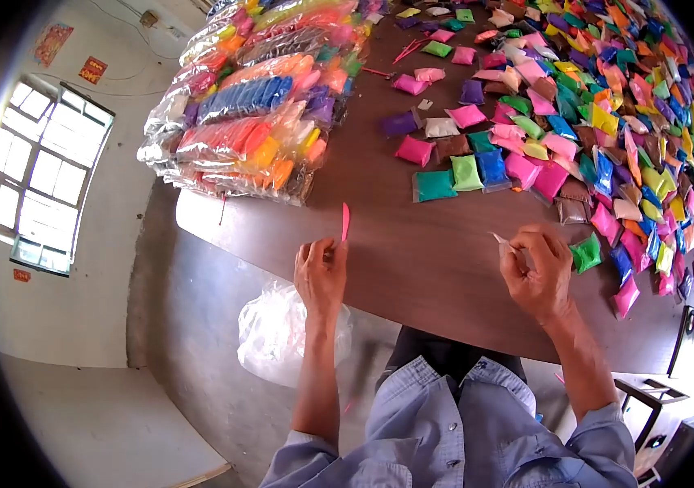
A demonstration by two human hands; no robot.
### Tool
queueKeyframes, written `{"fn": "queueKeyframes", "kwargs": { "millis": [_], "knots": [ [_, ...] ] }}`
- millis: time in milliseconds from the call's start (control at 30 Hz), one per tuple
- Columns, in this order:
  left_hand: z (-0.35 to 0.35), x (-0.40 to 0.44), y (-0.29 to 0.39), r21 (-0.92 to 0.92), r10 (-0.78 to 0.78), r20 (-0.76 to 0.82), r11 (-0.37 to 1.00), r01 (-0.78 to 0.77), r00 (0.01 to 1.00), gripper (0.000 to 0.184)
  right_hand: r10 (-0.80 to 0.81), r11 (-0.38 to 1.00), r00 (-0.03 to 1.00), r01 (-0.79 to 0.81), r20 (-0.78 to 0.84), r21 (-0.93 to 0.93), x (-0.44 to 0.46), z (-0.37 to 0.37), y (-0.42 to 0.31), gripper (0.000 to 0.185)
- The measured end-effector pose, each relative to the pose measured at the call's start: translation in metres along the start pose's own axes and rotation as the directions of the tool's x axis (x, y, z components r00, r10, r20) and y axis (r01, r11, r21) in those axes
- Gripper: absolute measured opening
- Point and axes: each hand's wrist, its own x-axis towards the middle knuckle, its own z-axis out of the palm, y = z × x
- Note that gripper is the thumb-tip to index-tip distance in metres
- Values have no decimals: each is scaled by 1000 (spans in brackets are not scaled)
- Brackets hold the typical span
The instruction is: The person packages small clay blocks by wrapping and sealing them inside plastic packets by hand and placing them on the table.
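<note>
My left hand (pixel 321 272) is closed on a small pink plastic knife (pixel 345 221), its blade pointing away from me over the table's near edge. Farther right, my right hand (pixel 537 268) pinches a small pale object (pixel 500 239), mostly hidden by the fingers; only a thin whitish tip shows. Just right of that hand lies a green packet (pixel 586 254). Beyond both hands, a teal packet (pixel 435 185), a light green one (pixel 466 173) and a blue one (pixel 492 168) lie side by side on the brown table (pixel 395 244).
Clear bags of coloured packets (pixel 233 138) are stacked at the table's left end. A large spread of loose coloured packets (pixel 607 122) covers the right side. A clear plastic bag (pixel 274 333) is below the near edge, and a metal-framed stool (pixel 648 398) stands at lower right.
</note>
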Motion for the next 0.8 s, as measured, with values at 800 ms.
{"fn": "queueKeyframes", "kwargs": {
  "millis": [800],
  "knots": [
    [-26, -19, 19, -71, 188, 266, 982, -175, 945, 5, 79, 995, 965, -63, 250, -73, -80, -13, -34, 45]
  ]
}}
